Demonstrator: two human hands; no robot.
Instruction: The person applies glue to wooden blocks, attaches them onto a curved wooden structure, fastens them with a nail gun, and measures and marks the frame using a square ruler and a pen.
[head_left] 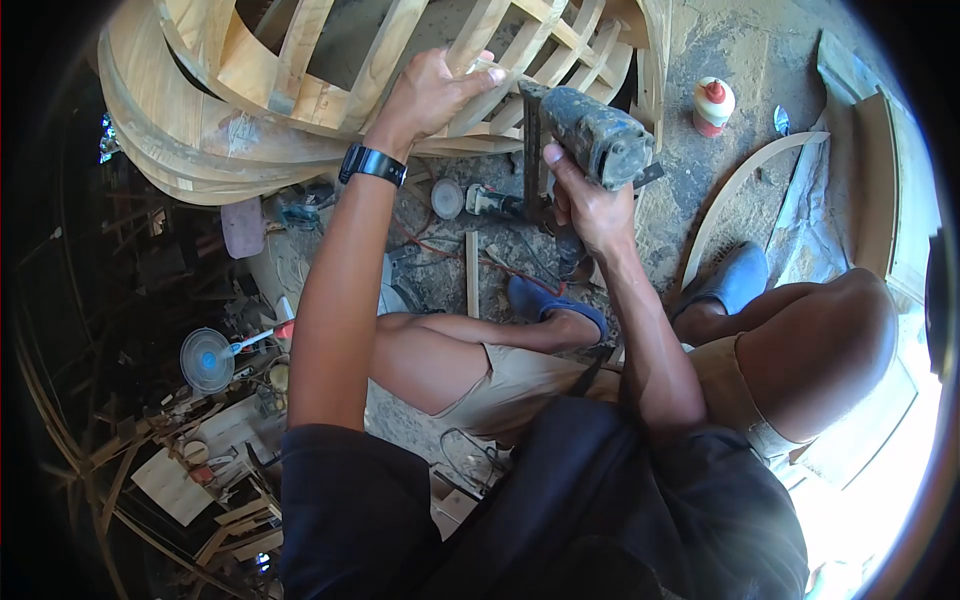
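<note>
My left hand (430, 95), with a dark watch at the wrist, grips a wooden slat (478, 32) of a large curved wooden frame (255, 130). Its thumb points right along the slats, and some fingers are hidden behind the wood. My right hand (597, 208) is wrapped around the handle of a dusty nail gun (585, 125). The tool's narrow front end is close to the frame's lattice, just right of my left thumb; whether it touches the wood I cannot tell.
A glue bottle with a red cap (713, 105) stands on the dusty floor beside a curved wood strip (735, 185). An angle grinder (490, 203) and an orange cord (515, 272) lie below the frame. To the left are a fan (208, 360) and wood scraps (175, 485).
</note>
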